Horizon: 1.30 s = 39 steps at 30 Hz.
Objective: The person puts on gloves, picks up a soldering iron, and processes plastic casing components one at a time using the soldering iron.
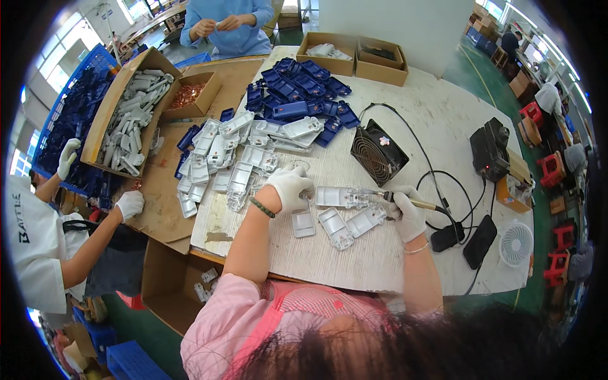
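My right hand [408, 215], in a white glove, is closed round a soldering iron [430, 206]. The iron's tip points left at the end of a white plastic housing [339, 197] lying on the table. My left hand [290, 189], gloved too, is closed at that housing's left end. A thin wire [303, 163] loops above its fingers and seems to be held in them; the fingertips are partly hidden. Just below lie a small white plastic tray [303, 223] and more white housings [335, 229] [366, 220]. A pile of white housings [218, 144] spreads beyond my left hand.
Blue plastic housings [291, 111] are heaped farther back. A black fan [379, 152] with a trailing cable stands beyond my right hand. At right are a black soldering station [489, 149] and a white fan [516, 244]. Co-workers' gloved hands [130, 206] and bare hands [204, 27] are nearby.
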Available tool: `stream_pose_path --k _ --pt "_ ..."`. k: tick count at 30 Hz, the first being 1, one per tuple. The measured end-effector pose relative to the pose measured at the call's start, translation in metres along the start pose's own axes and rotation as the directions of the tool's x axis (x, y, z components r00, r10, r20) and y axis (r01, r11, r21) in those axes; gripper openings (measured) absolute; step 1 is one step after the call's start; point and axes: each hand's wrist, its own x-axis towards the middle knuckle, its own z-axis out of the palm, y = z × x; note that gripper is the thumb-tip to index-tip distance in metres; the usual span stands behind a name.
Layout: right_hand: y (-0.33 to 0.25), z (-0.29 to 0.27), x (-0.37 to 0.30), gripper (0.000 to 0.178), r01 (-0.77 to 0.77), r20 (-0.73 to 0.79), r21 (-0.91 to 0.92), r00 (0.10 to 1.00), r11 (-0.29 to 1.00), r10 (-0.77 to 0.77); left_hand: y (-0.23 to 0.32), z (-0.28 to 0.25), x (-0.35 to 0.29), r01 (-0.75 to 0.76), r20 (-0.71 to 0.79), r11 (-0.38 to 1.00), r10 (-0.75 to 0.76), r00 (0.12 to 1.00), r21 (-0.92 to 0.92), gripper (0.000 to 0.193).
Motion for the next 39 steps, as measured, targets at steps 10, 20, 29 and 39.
stream_pose_path --k 10,20,29,39 --pt "0.0 -0.001 -0.001 0.008 -0.02 0.002 0.051 1.0 0.998 0.02 0.004 -0.001 -0.006 -0.11 -0.062 0.994 0.109 0.992 -0.017 0.018" --pt "-0.001 0.0 -0.001 0.007 -0.025 0.003 0.017 1.0 1.0 0.025 0.003 -0.01 0.001 -0.161 0.067 0.973 0.173 0.983 -0.165 0.013" --pt "0.004 -0.004 0.002 0.007 -0.025 0.033 0.094 0.999 0.995 0.022 0.023 -0.01 0.011 -0.109 -0.205 0.621 -0.085 0.975 -0.776 0.044" --pt "0.002 -0.002 -0.001 0.007 -0.014 -0.008 0.083 1.0 0.996 0.015 0.013 0.016 0.022 -0.01 -0.237 0.595 -0.304 0.923 -0.804 0.036"
